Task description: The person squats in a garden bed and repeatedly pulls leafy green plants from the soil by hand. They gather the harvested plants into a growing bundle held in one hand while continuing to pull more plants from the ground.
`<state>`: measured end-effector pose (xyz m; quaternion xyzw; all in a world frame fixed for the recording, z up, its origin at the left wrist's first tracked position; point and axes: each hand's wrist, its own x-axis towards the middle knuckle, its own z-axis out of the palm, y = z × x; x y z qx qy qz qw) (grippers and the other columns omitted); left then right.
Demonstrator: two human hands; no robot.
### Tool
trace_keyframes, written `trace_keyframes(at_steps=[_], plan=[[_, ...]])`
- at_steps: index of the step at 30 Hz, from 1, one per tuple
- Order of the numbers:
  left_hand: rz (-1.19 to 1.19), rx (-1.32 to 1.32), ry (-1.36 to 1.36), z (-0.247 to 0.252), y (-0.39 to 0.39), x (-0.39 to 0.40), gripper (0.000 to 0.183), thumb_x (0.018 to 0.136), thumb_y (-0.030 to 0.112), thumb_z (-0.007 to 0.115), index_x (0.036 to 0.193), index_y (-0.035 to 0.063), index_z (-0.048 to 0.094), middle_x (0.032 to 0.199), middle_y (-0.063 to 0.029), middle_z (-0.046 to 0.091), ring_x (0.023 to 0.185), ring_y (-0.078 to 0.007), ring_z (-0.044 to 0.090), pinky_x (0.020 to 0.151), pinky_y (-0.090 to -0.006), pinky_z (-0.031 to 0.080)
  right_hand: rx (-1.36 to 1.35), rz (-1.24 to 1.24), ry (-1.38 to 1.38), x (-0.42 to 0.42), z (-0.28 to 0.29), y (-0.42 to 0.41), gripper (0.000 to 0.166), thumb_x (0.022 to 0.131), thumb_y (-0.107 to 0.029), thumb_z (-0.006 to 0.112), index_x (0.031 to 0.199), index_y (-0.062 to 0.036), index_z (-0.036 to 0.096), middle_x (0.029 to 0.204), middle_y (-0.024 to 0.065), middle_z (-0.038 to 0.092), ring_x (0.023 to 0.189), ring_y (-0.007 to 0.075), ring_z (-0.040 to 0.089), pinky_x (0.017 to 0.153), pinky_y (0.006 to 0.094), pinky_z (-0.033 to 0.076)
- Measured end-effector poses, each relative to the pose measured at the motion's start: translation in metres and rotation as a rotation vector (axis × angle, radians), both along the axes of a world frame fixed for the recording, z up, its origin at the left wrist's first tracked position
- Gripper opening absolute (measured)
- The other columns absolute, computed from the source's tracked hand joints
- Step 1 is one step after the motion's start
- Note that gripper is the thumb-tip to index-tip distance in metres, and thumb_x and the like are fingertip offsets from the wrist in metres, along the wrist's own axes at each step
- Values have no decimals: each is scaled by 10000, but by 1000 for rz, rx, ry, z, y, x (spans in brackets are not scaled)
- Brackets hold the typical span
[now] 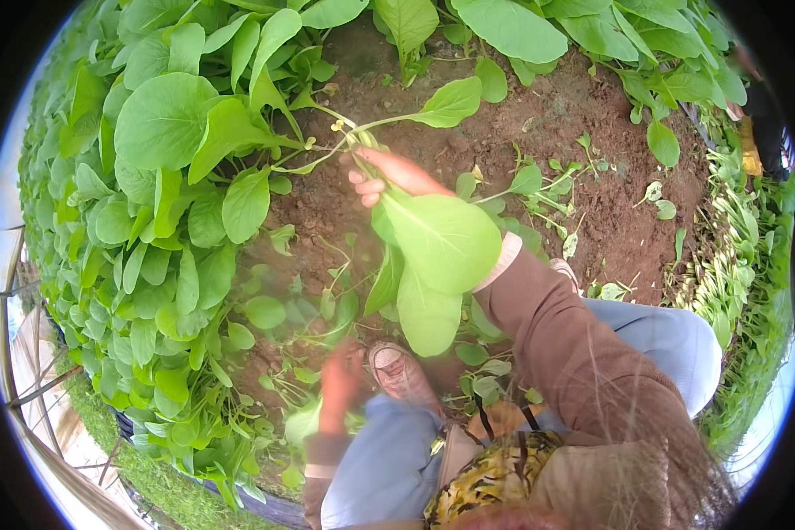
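Note:
My right hand grips the pale stems of a leafy green, perhaps a young mustard or pak choi, over bare soil. Its broad leaves hang down across my wrist, and stem ends stick out past the fingers. Just beyond lie a few loose leaf stalks touching the standing greens. Low beside my left knee, my left hand is blurred by motion. Small plants and a pale leaf are near it; whether its fingers hold anything is unclear.
Dense greens stand along the left and far side. On the brown soil lie scattered cut leaves. A long row of laid-down greens with pale stems runs at right. My shoe stands between small plants. Part of another person shows at the right rim.

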<state>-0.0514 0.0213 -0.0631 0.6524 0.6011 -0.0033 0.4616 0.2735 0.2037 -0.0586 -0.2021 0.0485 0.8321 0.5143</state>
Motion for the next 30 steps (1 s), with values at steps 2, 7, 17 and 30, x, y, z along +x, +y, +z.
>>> trace_keyframes(at_steps=[2, 7, 17, 30], plan=[[128, 32, -51, 22, 16, 15, 305, 839, 140, 573, 1107, -5, 560, 1022, -144, 624, 941, -211, 601, 795, -311, 478, 95, -46, -133, -2, 1, -29, 225, 934, -249, 456, 1064, -67, 483, 730, 24, 469, 494, 60, 420, 420, 222, 377], [375, 21, -369, 66, 43, 53, 315, 874, 152, 540, 1144, -11, 546, 1045, -104, 610, 955, -180, 576, 812, -295, 472, -87, 104, -688, -38, -11, -73, 198, 913, -205, 482, 1036, -50, 496, 674, 88, 557, 446, 129, 496, 384, 277, 443], [193, -40, -504, 75, 39, 86, 507, 851, 291, 602, 1225, -8, 435, 1148, -137, 541, 1076, -219, 514, 957, -313, 371, 221, -131, -393, -91, 64, -143, 304, 906, -182, 490, 1154, -7, 470, 994, 144, 583, 859, 210, 603, 719, 314, 534], [58, -379, -593, 111, 11, 95, 310, 853, 312, 582, 958, 20, 595, 709, -47, 633, 545, -108, 565, 517, -255, 471, 98, -269, -428, -68, 108, -147, 153, 828, -62, 595, 935, -4, 501, 817, 124, 609, 661, 182, 613, 559, 312, 524]])
